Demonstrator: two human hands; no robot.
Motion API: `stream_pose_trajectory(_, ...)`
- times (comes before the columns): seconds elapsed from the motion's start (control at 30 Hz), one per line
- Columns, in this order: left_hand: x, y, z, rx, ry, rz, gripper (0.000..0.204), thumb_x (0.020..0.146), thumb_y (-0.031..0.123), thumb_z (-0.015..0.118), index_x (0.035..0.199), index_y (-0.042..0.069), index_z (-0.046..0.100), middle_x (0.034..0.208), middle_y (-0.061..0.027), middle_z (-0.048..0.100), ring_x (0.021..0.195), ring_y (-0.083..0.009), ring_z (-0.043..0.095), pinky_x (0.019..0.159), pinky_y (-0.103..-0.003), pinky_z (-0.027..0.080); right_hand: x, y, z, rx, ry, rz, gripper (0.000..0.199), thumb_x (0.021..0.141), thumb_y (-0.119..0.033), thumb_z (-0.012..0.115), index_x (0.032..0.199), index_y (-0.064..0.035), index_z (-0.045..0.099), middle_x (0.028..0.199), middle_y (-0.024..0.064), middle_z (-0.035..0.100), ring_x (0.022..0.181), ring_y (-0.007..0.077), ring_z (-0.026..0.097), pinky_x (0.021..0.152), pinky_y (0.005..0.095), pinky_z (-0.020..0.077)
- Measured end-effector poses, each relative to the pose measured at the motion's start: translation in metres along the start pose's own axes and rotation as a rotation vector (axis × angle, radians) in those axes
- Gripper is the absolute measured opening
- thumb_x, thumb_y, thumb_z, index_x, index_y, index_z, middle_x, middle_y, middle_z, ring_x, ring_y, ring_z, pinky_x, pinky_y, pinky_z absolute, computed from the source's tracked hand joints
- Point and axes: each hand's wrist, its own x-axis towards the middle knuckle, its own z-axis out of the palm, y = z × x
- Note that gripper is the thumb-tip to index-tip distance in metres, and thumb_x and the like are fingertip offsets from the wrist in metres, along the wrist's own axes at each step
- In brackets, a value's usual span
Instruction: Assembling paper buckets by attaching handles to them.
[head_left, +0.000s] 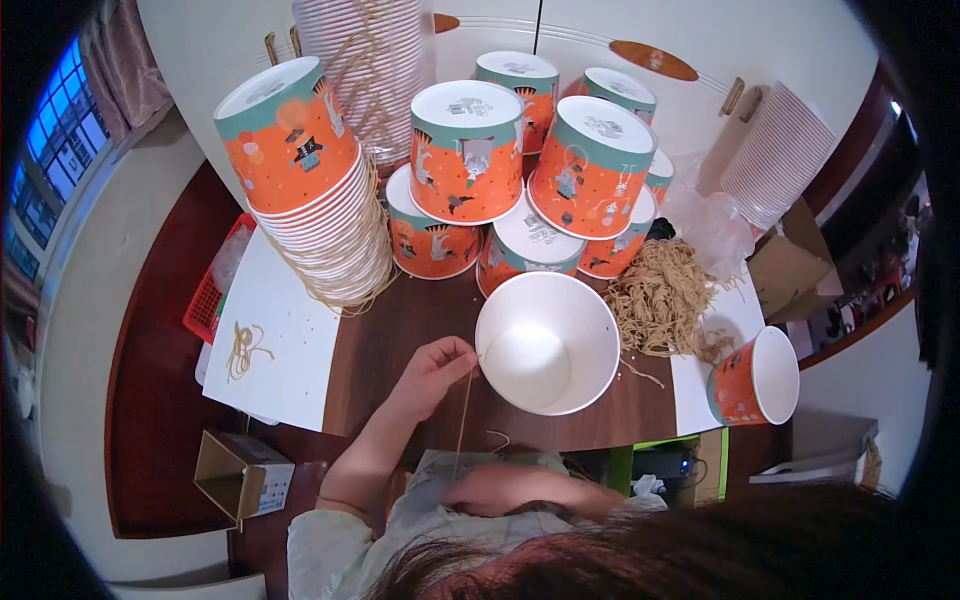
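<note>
A white-lined paper bucket lies tipped toward me at the table's front, its open mouth facing up. At the left side of its rim, my left hand is closed, thumb and forefinger pinching a thin tan string. From those fingers the string runs down toward my lap. My right hand is low in front of my body, near the string's lower part; motion smears it and its fingers cannot be made out. A short curl of string shows at the table's front edge.
Behind stand upturned orange-and-green buckets, stacked two high. Left is a tall nested stack draped with strings. A tangled string heap lies right, beside another bucket at the table's right edge. A cardboard box sits lower left.
</note>
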Motion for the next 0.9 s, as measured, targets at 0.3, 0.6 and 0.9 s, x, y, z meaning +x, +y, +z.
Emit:
stream_pose_trajectory(0.3,0.031,0.036,-0.021,0.586,0.145,0.180,0.012,0.083,0.015,0.058,0.085,0.002,0.057,0.073,0.0022,0.055,0.067,-0.0041,0.049,0.061,-0.020,0.042,-0.178,-0.009,-0.056,0.243,0.303,-0.529,0.019,0.085,-0.016,0.053,0.092,-0.0006,0.062,0.072,0.0109,0.061,0.060,0.0240,0.059,0.049,0.0328,0.0438)
stream_pose_trajectory(0.6,0.093,0.079,0.041,1.271,-0.165,0.650,0.022,0.071,0.014,0.062,0.091,0.006,0.058,0.090,-0.0070,0.056,0.091,-0.0247,0.050,0.078,-0.037,0.041,-0.211,-0.012,-0.007,0.599,0.898,-1.450,0.009,0.075,0.001,0.055,0.072,0.0062,0.062,0.068,0.0239,0.061,0.055,0.0282,0.063,0.044,0.0316,0.0521)
stream_pose_trajectory(0.9,0.148,0.053,0.099,1.636,-0.693,0.803,0.015,0.072,0.020,0.062,0.083,0.011,0.058,0.079,-0.0024,0.057,0.089,-0.0213,0.053,0.076,-0.036,0.042,-0.186,-0.014,-0.034,0.518,1.354,-0.802,0.029,0.079,-0.016,0.059,0.059,0.0053,0.058,0.052,0.0179,0.057,0.044,0.0277,0.058,0.040,0.0348,0.0488)
